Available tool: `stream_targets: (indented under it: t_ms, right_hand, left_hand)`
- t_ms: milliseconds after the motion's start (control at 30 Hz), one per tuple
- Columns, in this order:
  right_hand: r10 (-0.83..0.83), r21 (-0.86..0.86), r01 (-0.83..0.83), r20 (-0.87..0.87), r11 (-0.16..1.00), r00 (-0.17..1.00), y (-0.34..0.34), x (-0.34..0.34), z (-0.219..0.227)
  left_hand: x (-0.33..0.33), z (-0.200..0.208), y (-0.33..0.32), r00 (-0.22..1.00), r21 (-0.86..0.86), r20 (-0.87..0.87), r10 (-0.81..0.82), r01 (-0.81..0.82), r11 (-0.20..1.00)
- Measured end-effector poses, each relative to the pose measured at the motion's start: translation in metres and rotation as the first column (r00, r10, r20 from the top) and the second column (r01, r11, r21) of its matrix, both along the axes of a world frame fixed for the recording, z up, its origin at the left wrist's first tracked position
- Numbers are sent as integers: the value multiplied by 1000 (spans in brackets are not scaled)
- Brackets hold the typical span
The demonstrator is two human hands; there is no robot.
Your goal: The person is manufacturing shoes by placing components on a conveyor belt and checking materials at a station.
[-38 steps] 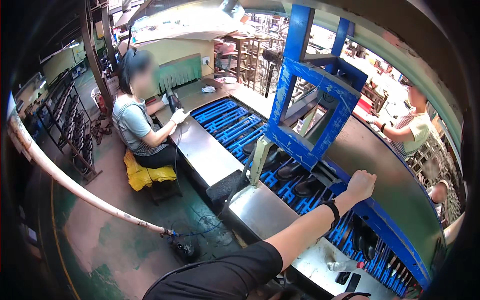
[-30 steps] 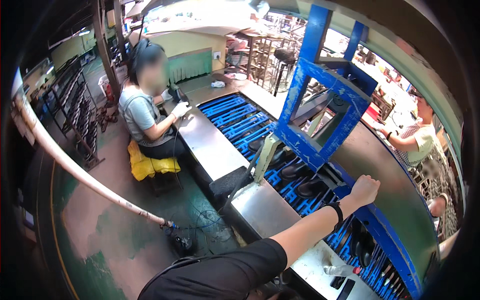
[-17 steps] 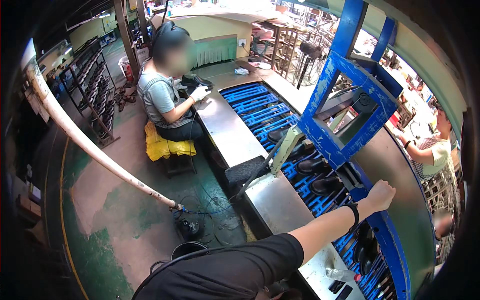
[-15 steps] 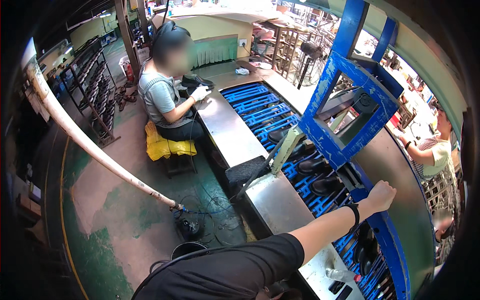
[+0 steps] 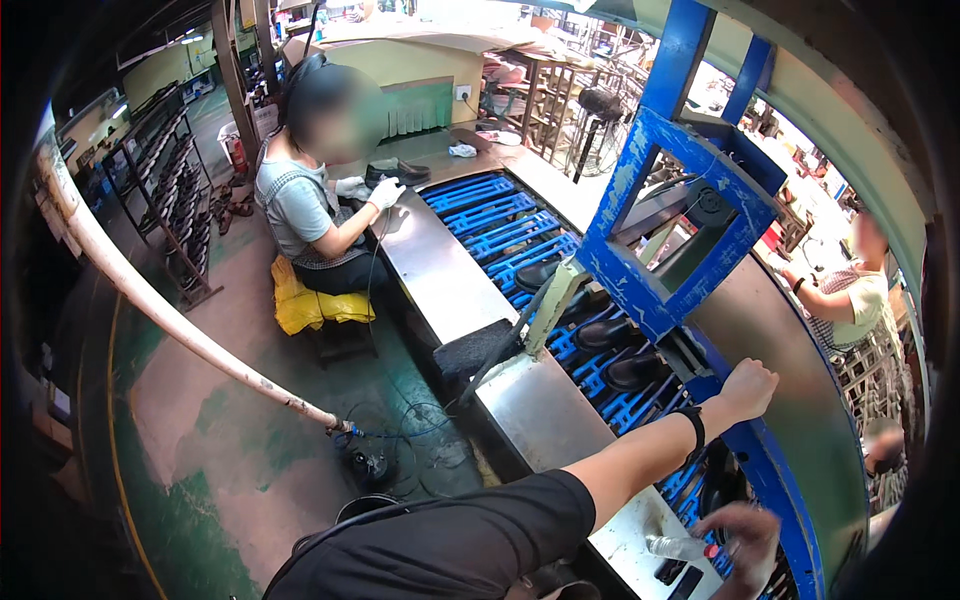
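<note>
My left arm, in a black sleeve with a dark wristband, reaches across the conveyor. Its fingers are curled into a fist; my left hand (image 5: 748, 390) lies over the blue metal frame (image 5: 775, 480), and nothing shows in it. Lower right, my right hand (image 5: 752, 545) is blurred, with its fingers apart and bent. It is beside a clear plastic bottle (image 5: 676, 547) with a red cap, lying on the metal ledge. I cannot tell whether they touch. Several black shoes (image 5: 632, 372) sit on the conveyor's blue racks (image 5: 495, 205).
A seated person (image 5: 312, 190) in gloves handles a black shoe (image 5: 398, 172) at the far bench (image 5: 430, 265). Another person (image 5: 850, 290) stands at the right. A white pipe (image 5: 180, 320) slants across the left. A shoe rack (image 5: 165, 190) stands farther back.
My right hand has come into view beside the bottle. My left fist stays at the blue frame. The whole view has shifted slightly, and the conveyor appears farther left.
</note>
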State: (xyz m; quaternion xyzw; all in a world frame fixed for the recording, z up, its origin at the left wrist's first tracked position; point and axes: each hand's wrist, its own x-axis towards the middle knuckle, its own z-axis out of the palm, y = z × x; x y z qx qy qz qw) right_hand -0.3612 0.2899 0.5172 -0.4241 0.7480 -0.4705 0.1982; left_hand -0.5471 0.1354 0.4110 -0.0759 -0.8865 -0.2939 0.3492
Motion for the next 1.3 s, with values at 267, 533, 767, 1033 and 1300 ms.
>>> stream_targets:
  t_ms: [267, 533, 767, 1033, 1300]
  right_hand:
    - [-766, -436, 677, -45, 593, 641, 64, -156, -69]
    - [-781, -238, 765, -387, 599, 491, 57, -198, -111]
    - [-807, -203, 793, -299, 575, 509, 78, -233, -110]
    - [-756, -123, 853, -538, 507, 372, 49, -218, -101]
    - [-784, -109, 898, -540, 426, 306, 12, -199, -92]
  left_hand:
    - [2, 12, 12, 999, 4, -37, -9, 9, 1000]
    - [6, 11, 12, 995, 21, -96, -23, 25, 999]
    - [-2, 11, 12, 990, 4, -140, 15, -14, 1000]
    - [-1, 13, 9, 988, -23, -151, -17, 14, 1000]
    - [1, 13, 9, 988, -65, -141, -67, 58, 996]
